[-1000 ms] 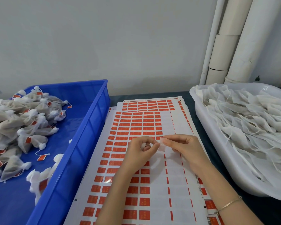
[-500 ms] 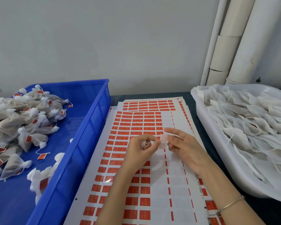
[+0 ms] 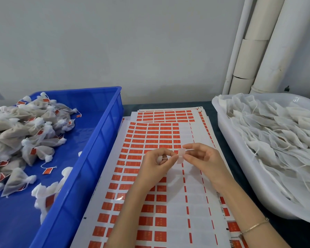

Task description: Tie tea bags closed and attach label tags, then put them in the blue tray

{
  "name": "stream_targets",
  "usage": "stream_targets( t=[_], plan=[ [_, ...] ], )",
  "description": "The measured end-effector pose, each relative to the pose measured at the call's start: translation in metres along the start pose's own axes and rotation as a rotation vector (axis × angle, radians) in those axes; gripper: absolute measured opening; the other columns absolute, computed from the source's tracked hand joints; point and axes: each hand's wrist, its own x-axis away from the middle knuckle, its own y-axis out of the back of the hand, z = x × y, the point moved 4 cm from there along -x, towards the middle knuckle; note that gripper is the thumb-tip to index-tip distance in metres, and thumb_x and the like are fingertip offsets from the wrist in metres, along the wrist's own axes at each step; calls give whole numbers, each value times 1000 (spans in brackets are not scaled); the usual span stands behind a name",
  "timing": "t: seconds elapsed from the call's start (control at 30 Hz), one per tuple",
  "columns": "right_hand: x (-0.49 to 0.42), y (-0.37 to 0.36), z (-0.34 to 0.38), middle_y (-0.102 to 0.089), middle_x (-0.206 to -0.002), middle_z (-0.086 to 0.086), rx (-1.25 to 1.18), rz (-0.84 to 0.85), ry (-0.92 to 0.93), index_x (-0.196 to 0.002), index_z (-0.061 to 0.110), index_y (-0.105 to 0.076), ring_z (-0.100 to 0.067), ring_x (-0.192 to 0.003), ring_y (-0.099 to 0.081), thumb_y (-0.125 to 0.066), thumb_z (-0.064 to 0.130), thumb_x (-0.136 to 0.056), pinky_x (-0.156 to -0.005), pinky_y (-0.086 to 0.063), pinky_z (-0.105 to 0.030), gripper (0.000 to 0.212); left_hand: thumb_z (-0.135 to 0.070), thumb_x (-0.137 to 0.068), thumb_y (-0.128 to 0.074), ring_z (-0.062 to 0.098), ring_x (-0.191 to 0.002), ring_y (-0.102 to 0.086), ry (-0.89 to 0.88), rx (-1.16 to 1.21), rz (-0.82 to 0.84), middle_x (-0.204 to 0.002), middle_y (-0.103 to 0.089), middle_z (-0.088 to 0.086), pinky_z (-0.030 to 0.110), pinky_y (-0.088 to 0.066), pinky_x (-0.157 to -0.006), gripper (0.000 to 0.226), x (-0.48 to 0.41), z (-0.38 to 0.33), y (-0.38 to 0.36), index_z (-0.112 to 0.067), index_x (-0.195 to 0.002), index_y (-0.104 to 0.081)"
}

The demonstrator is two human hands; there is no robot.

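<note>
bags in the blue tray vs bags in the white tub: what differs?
Tied bags in the blue tray are puffed and bunched shut; loose bags in the white tub lie flat, unbunched. Tied bags carry red tags; loose bags show none. Tied bags look brownish inside; loose bags look paler. Both are white pouches, heaped.

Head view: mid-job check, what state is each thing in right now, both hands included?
left hand: fingers curled, pinching a white string
right hand: pinching a pale label at its right edge
blue tray: holds a pile of tagged tea bags, tied shut
white tub: full of untied bags, strings loose
top label sheet: partly peeled, right columns bare
</note>
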Motion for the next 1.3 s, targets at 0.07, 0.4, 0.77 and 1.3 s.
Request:
stream_targets(
  t=[0.07,0.4,0.77,1.3],
  plan=[
    [0,0,-1,-68,-89,30,9,-8,6,-98,33,-67,10,-90,-62,-73,20,-83,-63,-45,0,21,-29,-89,-65,-2,-82,-63,16,1,29,-80,-67,-26,8,-48,-66,12,0,-1,-1,-40,-86,-68],
    [1,-5,0,-67,-90,31,9,31,12,-96,35,-66,9,-89,-62,-67,26,-88,-66,-47,-3,12,-23,-88,-67,-8,-79,-62,67,7,-6,-73,-67,-29,5,-45,-60,18,2,-1,0,-39,-79,-69],
    [3,-5,7,-66,-92,29,129,-33,158,-88,36,-67,4,-92,-61,-68,27,-87,-72,-46,-3,9,-22,-87,-67,-4,-67,-61,112,-13,-28,-66,-66,-21,6,-44,-55,21,1,4,0,-34,-70,-69],
    [10,-13,16,-65,-101,19,249,-35,233,-90,37,-68,1,-89,-58,-71,23,-84,-72,-48,-8,16,-29,-88,-67,-7,-58,-59,360,70,-95,-55,-61,-23,13,-40,-58,17,1,9,8,-30,-71,-70]
  ],
)
